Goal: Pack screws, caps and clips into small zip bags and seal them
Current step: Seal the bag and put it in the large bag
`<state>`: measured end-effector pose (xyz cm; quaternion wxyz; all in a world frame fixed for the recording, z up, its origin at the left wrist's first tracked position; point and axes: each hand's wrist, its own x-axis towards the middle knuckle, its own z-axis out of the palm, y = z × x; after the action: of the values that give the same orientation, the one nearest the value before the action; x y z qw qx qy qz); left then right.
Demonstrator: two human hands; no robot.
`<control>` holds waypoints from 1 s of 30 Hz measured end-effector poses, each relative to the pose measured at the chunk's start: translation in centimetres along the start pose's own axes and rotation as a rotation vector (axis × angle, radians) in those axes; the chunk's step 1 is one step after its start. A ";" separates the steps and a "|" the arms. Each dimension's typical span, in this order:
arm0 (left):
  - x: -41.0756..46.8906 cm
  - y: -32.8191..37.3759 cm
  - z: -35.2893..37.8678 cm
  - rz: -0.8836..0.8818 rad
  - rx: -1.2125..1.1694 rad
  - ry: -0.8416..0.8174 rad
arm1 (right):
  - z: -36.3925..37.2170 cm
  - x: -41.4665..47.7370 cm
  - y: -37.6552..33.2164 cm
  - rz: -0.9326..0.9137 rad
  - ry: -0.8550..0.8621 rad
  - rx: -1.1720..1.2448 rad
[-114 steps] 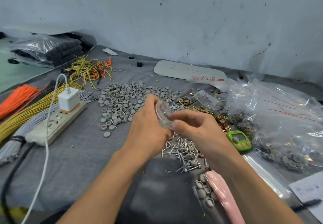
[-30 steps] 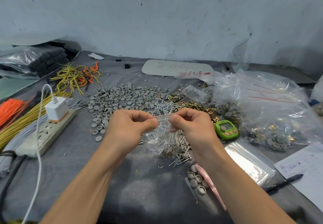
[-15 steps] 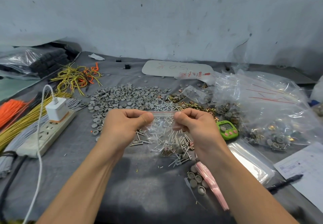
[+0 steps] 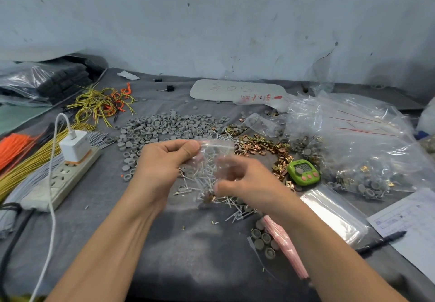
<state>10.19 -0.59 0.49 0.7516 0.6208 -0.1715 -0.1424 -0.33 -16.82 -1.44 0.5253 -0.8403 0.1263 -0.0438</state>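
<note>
Head view. Left hand point(image 4: 164, 162) pinches the zip bag point(image 4: 217, 147) by a corner; right hand point(image 4: 247, 181) blurred, grip unclear. Seal by pressing along its whole top edge.

A small clear plastic zip bag point(image 4: 217, 147) is glossy and crinkled; thin silvery metal screws point(image 4: 207, 172) glint through it. Round grey plastic caps point(image 4: 164, 125) look matt and smooth. Small brass-coloured metal clips point(image 4: 259, 146) shine. The grey cloth table cover point(image 4: 188, 243) is dull and slightly fuzzy. Large clear plastic bags point(image 4: 353, 132) gleam along their creases. A green plastic timer point(image 4: 303, 172) is glossy, a white paper sheet point(image 4: 414, 226) matt. The pale painted wall point(image 4: 211, 19) is rough and chipped.
</note>
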 end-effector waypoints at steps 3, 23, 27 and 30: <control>-0.1 0.2 0.0 -0.029 -0.084 -0.018 | 0.8 0.1 0.1 0.009 0.087 -0.107; -0.6 -1.1 1.9 -0.231 0.257 -0.282 | -1.3 -0.5 0.0 0.035 0.114 0.488; -0.7 -1.3 2.3 -0.230 0.249 -0.364 | -1.8 -0.5 0.3 0.104 0.123 0.550; -0.8 -1.4 2.9 -0.254 0.204 -0.362 | -1.9 -0.5 0.1 0.165 0.083 0.639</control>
<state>8.19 -3.12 -0.48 0.6179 0.6745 -0.2374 -0.3268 -1.20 -18.39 -0.61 0.7585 -0.6175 0.1951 -0.0726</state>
